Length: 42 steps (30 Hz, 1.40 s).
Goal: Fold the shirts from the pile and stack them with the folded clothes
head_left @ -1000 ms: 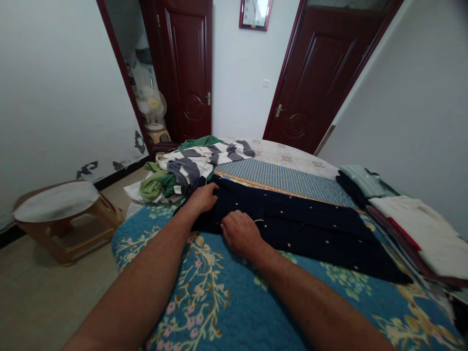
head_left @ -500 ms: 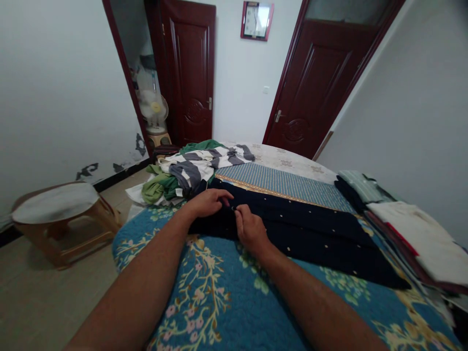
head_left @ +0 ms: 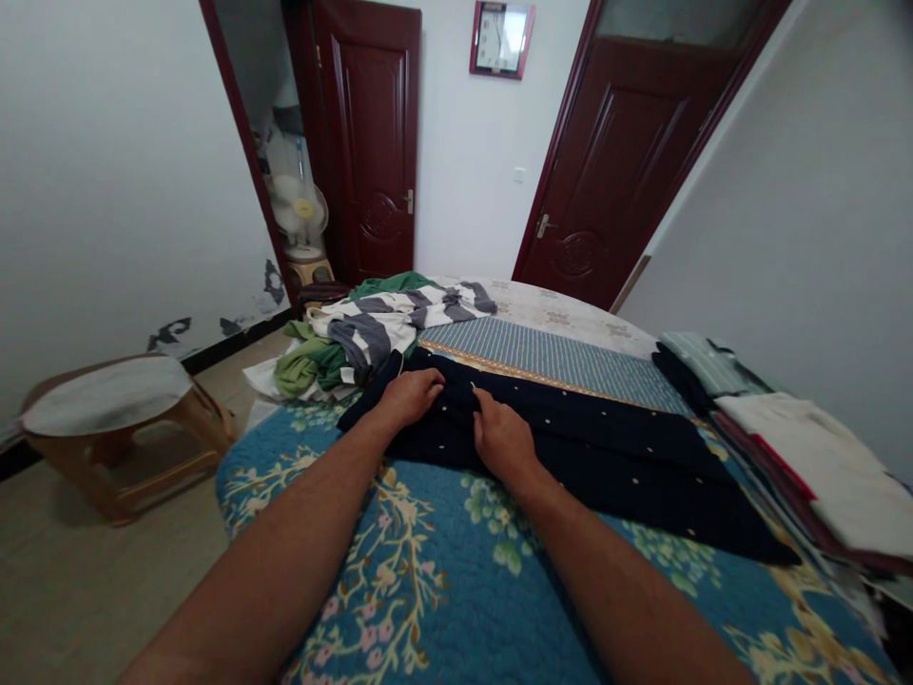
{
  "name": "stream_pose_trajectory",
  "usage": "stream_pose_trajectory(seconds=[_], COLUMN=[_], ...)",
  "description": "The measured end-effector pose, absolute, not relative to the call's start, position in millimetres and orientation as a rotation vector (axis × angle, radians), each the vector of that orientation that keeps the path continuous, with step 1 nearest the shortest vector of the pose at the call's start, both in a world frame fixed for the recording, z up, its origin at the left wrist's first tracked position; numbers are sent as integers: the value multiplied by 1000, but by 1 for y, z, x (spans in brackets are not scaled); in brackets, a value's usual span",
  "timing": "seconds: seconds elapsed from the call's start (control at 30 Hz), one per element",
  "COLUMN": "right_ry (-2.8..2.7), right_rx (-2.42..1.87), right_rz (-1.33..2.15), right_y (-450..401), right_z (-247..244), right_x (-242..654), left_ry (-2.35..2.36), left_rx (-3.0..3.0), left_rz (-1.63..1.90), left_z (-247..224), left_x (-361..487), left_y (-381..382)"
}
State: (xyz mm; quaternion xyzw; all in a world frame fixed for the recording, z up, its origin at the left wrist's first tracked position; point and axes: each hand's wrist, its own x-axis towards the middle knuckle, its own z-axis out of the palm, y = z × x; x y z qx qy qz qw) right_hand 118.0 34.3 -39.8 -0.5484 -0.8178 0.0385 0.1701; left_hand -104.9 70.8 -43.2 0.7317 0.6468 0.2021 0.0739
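Observation:
A long dark navy garment with small pale dots [head_left: 606, 447], shaped like folded trousers, lies flat across the bed. At its left end my left hand [head_left: 412, 397] rests on the cloth with fingers bent and pressed together, pinching the fabric. My right hand [head_left: 505, 436] is a short way to the right, fingers curled against the same cloth. A tiny pale bit shows at its index fingertip; whether it is a dot or a cord end I cannot tell. Thin pale edging shows beside my left wrist.
A heap of green and grey-striped clothes [head_left: 375, 333] lies beyond my left hand. Folded clothes [head_left: 820, 466] are stacked at the right. Underneath is a blue flowered bed cover [head_left: 456, 580]. A stool [head_left: 121, 409] stands on the floor at left.
My hands have moved apart from their meeting point; the right went slightly right, and the left a little left. The garment's left end lies flatter and more spread.

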Motion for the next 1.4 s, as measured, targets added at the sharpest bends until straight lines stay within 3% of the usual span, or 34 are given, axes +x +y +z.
stream_pose_trajectory(seconds=[0.2,0.4,0.67,0.87,1.4], right_ry=[-2316,-2239,-2262,-2156,-1809], right_rx=[-1732,-1428,-1758,-1954,-2428], right_rz=[105,-31,210,283,29], right_y=[44,60,76,89,116], right_z=[-37,-43,-58,-55,-67], right_x=[128,148,157,206,413], left_ry=[2083,1824,2020,2154,2291], left_rx=[2223,2451,2375,2239,2176], left_rz=[586,926,336,203,75], left_z=[-40,-41,-69,-64,-61], left_x=[-99,-81,-67,-69,-66], left_y=[66,66,80,90,86])
